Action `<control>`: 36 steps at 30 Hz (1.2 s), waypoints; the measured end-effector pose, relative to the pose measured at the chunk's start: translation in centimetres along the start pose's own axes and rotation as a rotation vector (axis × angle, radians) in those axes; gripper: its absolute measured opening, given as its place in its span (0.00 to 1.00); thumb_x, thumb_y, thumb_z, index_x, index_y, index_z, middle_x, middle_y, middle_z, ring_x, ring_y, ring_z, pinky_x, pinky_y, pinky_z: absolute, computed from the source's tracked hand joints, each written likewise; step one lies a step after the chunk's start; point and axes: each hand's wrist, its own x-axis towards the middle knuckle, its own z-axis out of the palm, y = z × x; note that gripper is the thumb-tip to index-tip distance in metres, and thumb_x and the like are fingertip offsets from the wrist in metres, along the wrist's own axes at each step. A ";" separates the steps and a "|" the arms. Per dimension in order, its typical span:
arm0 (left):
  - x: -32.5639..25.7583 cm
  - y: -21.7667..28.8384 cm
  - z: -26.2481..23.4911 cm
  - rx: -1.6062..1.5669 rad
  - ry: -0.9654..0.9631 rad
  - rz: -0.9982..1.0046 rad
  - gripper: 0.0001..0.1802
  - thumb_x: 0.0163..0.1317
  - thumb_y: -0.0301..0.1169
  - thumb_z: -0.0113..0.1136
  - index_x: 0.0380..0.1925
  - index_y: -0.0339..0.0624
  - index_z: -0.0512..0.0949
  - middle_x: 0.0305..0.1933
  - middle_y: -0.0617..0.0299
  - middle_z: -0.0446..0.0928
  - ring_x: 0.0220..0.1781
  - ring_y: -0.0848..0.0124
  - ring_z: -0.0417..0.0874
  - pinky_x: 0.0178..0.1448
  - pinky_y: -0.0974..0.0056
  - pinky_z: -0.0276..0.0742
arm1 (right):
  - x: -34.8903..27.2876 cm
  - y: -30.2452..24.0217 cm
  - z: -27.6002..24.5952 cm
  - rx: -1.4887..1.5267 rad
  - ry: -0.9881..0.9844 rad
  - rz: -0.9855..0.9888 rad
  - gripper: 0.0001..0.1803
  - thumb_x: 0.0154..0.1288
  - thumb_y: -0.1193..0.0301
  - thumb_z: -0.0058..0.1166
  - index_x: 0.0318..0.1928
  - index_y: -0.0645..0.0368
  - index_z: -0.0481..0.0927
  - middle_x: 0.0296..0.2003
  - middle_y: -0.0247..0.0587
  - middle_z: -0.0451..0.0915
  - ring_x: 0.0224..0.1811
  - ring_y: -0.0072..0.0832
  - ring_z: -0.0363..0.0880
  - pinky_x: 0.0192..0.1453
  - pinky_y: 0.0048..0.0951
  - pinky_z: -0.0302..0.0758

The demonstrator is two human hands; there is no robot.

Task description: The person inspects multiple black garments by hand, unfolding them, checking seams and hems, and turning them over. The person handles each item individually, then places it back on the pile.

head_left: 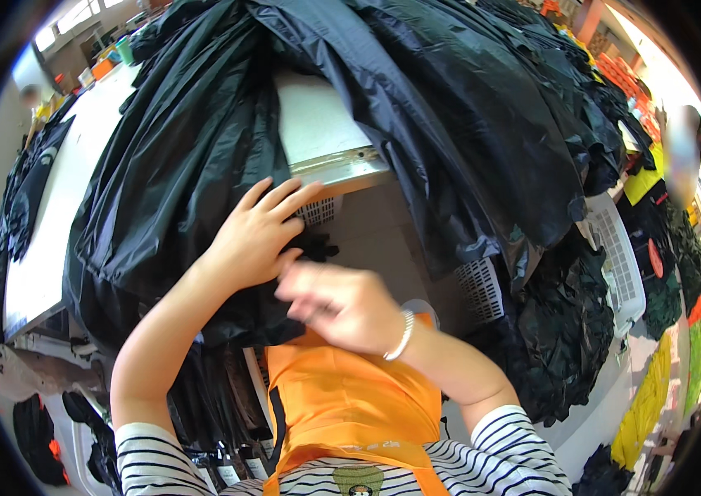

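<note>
Black shiny fabric [177, 165], gathered in long folds, hangs over the left part of a white table corner [321, 124] in front of me. My left hand [259, 236] lies on the near edge of this fabric with its fingers spread, the fingertips reaching the table's front edge. Close beside it, my right hand [342, 306] is smeared by motion, so its fingers and anything between them cannot be made out. A second spread of dark fabric [458, 107] drapes over the table's right side.
White plastic baskets [616, 252] stand to the right, with crumpled black fabric [561, 331] heaped beside them. Another white table [57, 231] runs along the left. Yellow cloth [646, 405] lies at the lower right. A blurred person [683, 153] is at the far right.
</note>
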 end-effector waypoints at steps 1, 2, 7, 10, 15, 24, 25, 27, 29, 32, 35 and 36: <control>-0.6 0.0 0.3 -0.040 0.079 -0.004 0.11 0.46 0.33 0.67 0.24 0.37 0.78 0.67 0.52 0.67 0.70 0.56 0.65 0.73 0.48 0.57 | 0.3 1.4 -2.4 -0.324 0.196 -0.109 0.19 0.53 0.74 0.64 0.48 0.52 0.81 0.54 0.46 0.78 0.45 0.38 0.83 0.46 0.32 0.81; -1.3 -0.4 0.6 -0.046 0.149 -0.013 0.11 0.44 0.31 0.68 0.20 0.36 0.76 0.66 0.50 0.68 0.69 0.55 0.67 0.72 0.47 0.59 | 0.5 1.9 -5.0 -0.558 0.324 -0.064 0.19 0.54 0.72 0.64 0.49 0.51 0.81 0.59 0.48 0.73 0.42 0.39 0.84 0.42 0.32 0.82; -7.9 -5.1 -0.5 0.018 0.218 -0.253 0.15 0.42 0.29 0.69 0.13 0.34 0.70 0.61 0.44 0.73 0.63 0.55 0.74 0.67 0.53 0.65 | -3.8 11.0 -16.4 -0.317 0.344 0.515 0.41 0.58 0.63 0.64 0.69 0.54 0.60 0.57 0.54 0.75 0.52 0.39 0.80 0.55 0.36 0.77; -14.6 -12.1 -1.9 -0.491 0.253 -0.679 0.14 0.60 0.34 0.59 0.26 0.30 0.78 0.53 0.50 0.77 0.48 0.69 0.77 0.54 0.66 0.68 | -2.9 9.9 -20.8 -0.894 0.363 0.435 0.23 0.61 0.59 0.60 0.52 0.59 0.75 0.46 0.51 0.81 0.45 0.45 0.82 0.47 0.39 0.79; -9.2 -9.7 -1.3 0.163 0.139 -0.633 0.09 0.64 0.30 0.54 0.37 0.34 0.75 0.49 0.56 0.78 0.51 0.61 0.77 0.60 0.61 0.67 | -0.8 4.8 -16.7 -0.888 0.313 0.439 0.10 0.62 0.71 0.54 0.26 0.64 0.73 0.21 0.56 0.77 0.26 0.52 0.79 0.29 0.40 0.76; -2.7 9.2 2.6 -0.854 0.403 -0.459 0.44 0.48 0.34 0.75 0.62 0.35 0.61 0.49 0.49 0.78 0.52 0.60 0.81 0.56 0.59 0.76 | 2.0 1.8 -5.2 0.515 -0.027 0.459 0.19 0.71 0.58 0.52 0.43 0.66 0.78 0.32 0.30 0.78 0.35 0.14 0.69 0.41 0.21 0.70; -2.6 9.9 3.8 -0.933 0.459 -0.537 0.43 0.52 0.30 0.72 0.63 0.34 0.58 0.49 0.49 0.77 0.53 0.63 0.80 0.57 0.62 0.76 | 2.1 1.3 -5.0 0.527 -0.035 0.450 0.21 0.71 0.57 0.52 0.46 0.67 0.77 0.33 0.30 0.78 0.36 0.14 0.70 0.43 0.21 0.71; -1.9 10.3 5.3 -1.456 0.701 -0.705 0.22 0.64 0.17 0.53 0.58 0.33 0.63 0.49 0.57 0.78 0.52 0.73 0.79 0.56 0.70 0.75 | 1.3 0.7 -5.6 0.533 -0.027 0.437 0.29 0.68 0.53 0.54 0.54 0.67 0.72 0.40 0.33 0.77 0.36 0.14 0.70 0.42 0.20 0.69; -1.9 10.0 5.8 -1.758 0.670 -0.739 0.18 0.66 0.17 0.50 0.56 0.35 0.66 0.48 0.60 0.78 0.51 0.75 0.79 0.56 0.71 0.74 | -0.9 1.1 -6.5 0.493 0.019 0.363 0.41 0.61 0.48 0.59 0.63 0.68 0.65 0.51 0.39 0.75 0.34 0.13 0.69 0.39 0.17 0.66; -1.8 10.4 5.8 -1.981 0.758 -0.746 0.17 0.66 0.21 0.55 0.54 0.36 0.68 0.47 0.61 0.79 0.49 0.74 0.81 0.54 0.70 0.77 | -3.9 -0.4 -7.3 0.191 -0.001 0.180 0.59 0.41 0.45 0.74 0.68 0.64 0.62 0.66 0.44 0.68 0.23 0.07 0.65 0.25 0.09 0.55; -1.9 10.9 5.9 -2.033 0.752 -0.729 0.18 0.64 0.21 0.56 0.54 0.37 0.70 0.47 0.61 0.79 0.49 0.73 0.81 0.55 0.68 0.78 | -5.6 -1.4 -4.6 -0.228 0.089 -0.064 0.45 0.41 0.57 0.75 0.63 0.50 0.73 0.66 0.47 0.67 0.19 0.17 0.72 0.22 0.16 0.68; -2.2 10.8 6.0 -1.955 0.656 -0.800 0.27 0.62 0.20 0.58 0.62 0.36 0.63 0.53 0.57 0.76 0.53 0.72 0.79 0.57 0.67 0.76 | -6.0 -0.9 -4.4 -0.453 0.077 -0.103 0.35 0.43 0.61 0.72 0.57 0.47 0.79 0.63 0.48 0.70 0.20 0.24 0.77 0.24 0.20 0.73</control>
